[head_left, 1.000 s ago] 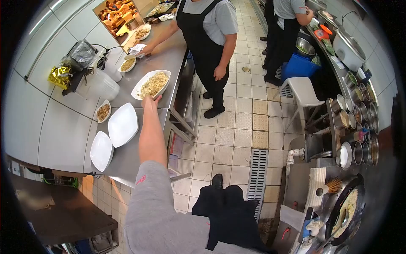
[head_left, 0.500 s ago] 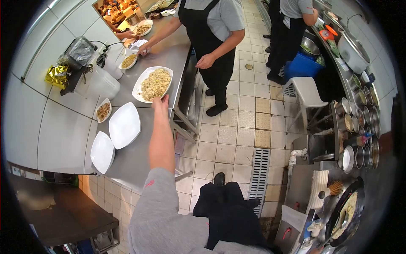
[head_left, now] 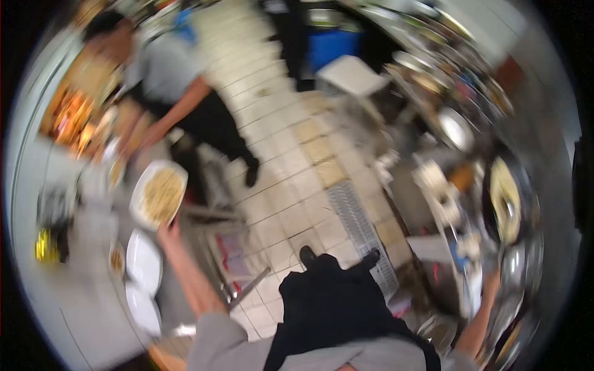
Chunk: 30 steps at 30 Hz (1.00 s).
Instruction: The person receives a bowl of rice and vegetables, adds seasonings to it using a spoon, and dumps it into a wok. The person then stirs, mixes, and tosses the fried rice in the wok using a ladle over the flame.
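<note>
My left hand (head_left: 167, 234) grips the near rim of a white plate (head_left: 135, 196) heaped with what looks like fried rice (head_left: 162, 195). The plate is by the counter's edge; I cannot tell whether it rests there or is lifted. At the far right, my right hand (head_left: 492, 283) is blurred, with its fingers closed around the handle end of a ladle (head_left: 510, 209). The ladle's bowl lies in pale yellow food in a black wok (head_left: 489, 207). Two white dishes (head_left: 144, 263) stand beside the left forearm, next to a small dish of brown food (head_left: 117, 261).
A co-worker (head_left: 164, 68) in a grey shirt and black apron leans over the counter (head_left: 93, 232), both arms reaching to a dish. A white stool (head_left: 351, 75) and blue bin (head_left: 334, 48) stand ahead. A floor drain (head_left: 360, 229) runs past my feet.
My view has swung to the right, so the wok and my right hand show more. The left hand still holds the plate. The co-worker has bent forward over the counter.
</note>
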Available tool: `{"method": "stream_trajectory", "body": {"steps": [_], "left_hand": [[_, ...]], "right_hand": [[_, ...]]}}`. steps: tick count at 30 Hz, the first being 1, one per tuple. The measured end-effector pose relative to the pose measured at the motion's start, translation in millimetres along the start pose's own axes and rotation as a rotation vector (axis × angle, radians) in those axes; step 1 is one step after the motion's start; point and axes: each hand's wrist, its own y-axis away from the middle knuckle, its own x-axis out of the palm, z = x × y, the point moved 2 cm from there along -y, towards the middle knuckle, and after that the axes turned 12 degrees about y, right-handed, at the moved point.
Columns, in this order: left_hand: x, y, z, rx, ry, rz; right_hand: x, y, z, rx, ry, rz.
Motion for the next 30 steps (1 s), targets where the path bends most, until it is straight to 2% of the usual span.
{"method": "stream_trajectory", "body": {"steps": [1,2,3,4,6,7,8,9,10,12,13,14,15,17,18,19,20,21,22,23,24,26,29,30], "left_hand": [[7.2,25.0,-2.4,-0.093,-0.064,-0.072],[20.1,44.8,-0.3,-0.099,-0.245,-0.024],[36.1,69.9,5.9,-0.081,-0.306,-0.026],[56.8,91.6,10.8,-0.120,-0.408,0.040],[102.6,126.9,41.6,-0.224,-0.523,0.123],[123.4,143.9,58.6,-0.282,-0.596,0.155],[160.3,176.8,80.6,-0.372,-0.667,0.283],[204.3,219.5,105.5,-0.452,-0.738,0.409],[248.3,269.0,134.4,-0.545,-0.649,0.564],[309.3,327.6,198.6,-0.608,-0.697,0.726],[346.5,355.3,236.2,-0.672,-0.747,0.884],[382.4,391.1,270.6,-0.715,-0.736,0.990],[412.9,413.8,314.7,-0.622,-0.817,1.007],[491.5,493.1,389.2,-0.664,-0.906,1.351],[530.4,535.0,419.6,-0.591,-1.111,1.504],[559.8,599.1,439.4,-0.625,-1.043,1.555],[593.1,621.5,485.7,-0.414,-1.168,1.793],[616.9,685.5,494.3,-0.206,-1.137,1.970],[632.6,734.0,513.3,-0.321,-1.097,1.969],[650.8,781.8,524.8,-0.034,-1.321,2.139],[663.5,810.2,566.0,0.142,-1.425,2.141],[660.9,894.4,558.5,0.472,-1.551,2.237],[663.0,951.1,580.9,0.720,-1.635,2.263],[663.9,961.6,583.3,0.715,-1.635,2.277]], "right_hand": [[17.7,-9.4,-29.3,0.005,0.007,-0.033],[40.7,-16.6,-56.0,-0.025,0.048,-0.076],[3.0,-1.0,-0.2,0.120,0.036,0.010],[11.7,-7.3,-11.6,0.130,-0.038,-0.015],[-24.2,0.9,31.8,0.320,-0.067,0.169],[-8.7,-6.3,16.2,0.214,0.049,0.098],[-1.4,-7.7,8.6,0.160,0.044,0.041],[-22.1,-2.3,28.8,0.312,-0.071,0.166],[-14.2,-0.4,24.1,0.310,-0.105,0.114],[-7.0,6.3,25.3,0.396,-0.314,0.125],[2.6,10.9,27.4,0.252,-0.397,-0.112],[13.5,17.6,27.9,0.404,-0.599,-0.033],[7.9,22.1,35.3,0.485,-0.677,0.076],[55.5,24.9,27.3,0.335,-0.763,-0.225],[7.5,32.1,40.8,0.478,-0.905,0.030],[13.8,37.1,38.9,0.477,-0.989,-0.030],[9.4,42.6,37.2,0.474,-1.086,-0.010],[1.5,49.6,34.3,0.467,-1.185,0.011],[-3.0,56.1,29.7,0.478,-1.236,0.017],[-7.2,60.7,25.7,0.485,-1.289,0.022],[-10.4,64.6,22.0,0.489,-1.342,0.030],[-16.7,69.8,13.3,0.516,-1.316,-0.012],[-11.2,72.5,-2.7,0.525,-1.277,-0.044],[-16.8,73.2,-7.6,0.535,-1.285,-0.029]]}}
